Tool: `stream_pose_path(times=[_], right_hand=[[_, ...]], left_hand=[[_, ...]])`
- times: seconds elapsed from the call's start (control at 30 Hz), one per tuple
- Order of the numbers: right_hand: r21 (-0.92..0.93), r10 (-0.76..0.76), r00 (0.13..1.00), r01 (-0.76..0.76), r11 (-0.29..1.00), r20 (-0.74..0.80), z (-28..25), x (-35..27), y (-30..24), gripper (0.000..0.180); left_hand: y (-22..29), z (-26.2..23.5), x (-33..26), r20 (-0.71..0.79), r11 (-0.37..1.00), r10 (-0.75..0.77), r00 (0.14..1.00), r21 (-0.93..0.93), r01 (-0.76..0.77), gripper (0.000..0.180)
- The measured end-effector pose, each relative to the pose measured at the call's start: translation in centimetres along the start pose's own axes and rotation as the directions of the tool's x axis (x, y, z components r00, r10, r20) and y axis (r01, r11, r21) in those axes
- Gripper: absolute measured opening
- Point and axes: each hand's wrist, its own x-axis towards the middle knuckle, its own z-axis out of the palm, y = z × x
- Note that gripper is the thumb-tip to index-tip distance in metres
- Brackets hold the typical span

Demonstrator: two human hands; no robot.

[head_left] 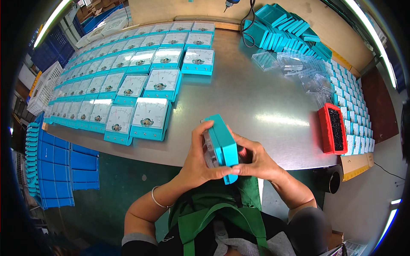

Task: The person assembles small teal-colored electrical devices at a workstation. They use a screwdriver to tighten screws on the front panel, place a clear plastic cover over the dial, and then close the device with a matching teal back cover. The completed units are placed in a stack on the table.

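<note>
Above the near edge of the bench, both my hands grip a teal voltmeter (225, 143) turned on its edge. My left hand (194, 160) is wrapped round its clear-covered side, with the thumb on the lower end of the case. From the other side my right hand (260, 160) holds it, its thumb pressed at the same lower end near the left thumb. Something small and reddish shows by my right fingers, too hidden to name. The dial of this meter is turned out of sight.
Rows of teal meters (149, 113) cover the bench's left side. A red bin (325, 130) of small black parts stands at right, beside rows of white-faced pieces (356, 123). Clear covers (294, 64) and teal cases (277, 36) lie piled behind. Blue crates (55, 162) stand lower left.
</note>
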Motion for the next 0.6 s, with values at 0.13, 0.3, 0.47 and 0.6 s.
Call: stream_pose_path(times=[0.13, 0.3, 0.47, 0.6], right_hand=[[0.074, -0.053, 0.994, 0.045, 0.996, 0.099, 0.5, -1.0, 1.8, 0.098], [-0.048, -0.204, 0.975, 0.208, 0.977, 0.083, 0.9, -1.2, 1.9, 0.099], [-0.443, -0.219, 0.975, 0.211, 0.872, 0.032, -0.3, -1.2, -2.1, 0.093], [-0.679, -0.42, 0.893, 0.206, 0.704, -0.165, 1.5, -2.4, -2.6, 0.067]], left_hand=[[-0.9, -0.2, -1.6, 0.062, 0.972, 0.084, 0.995, 0.215, -0.096, 0.108], [-0.7, 0.6, -1.5, 0.073, 0.918, 0.215, 0.974, 0.326, -0.227, 0.111], [-0.9, -0.3, 0.9, -0.032, 0.934, 0.168, 0.985, 0.324, -0.149, 0.108], [-1.5, 1.2, 1.3, -0.029, 0.556, 0.567, 0.823, 0.75, -0.357, 0.107]])
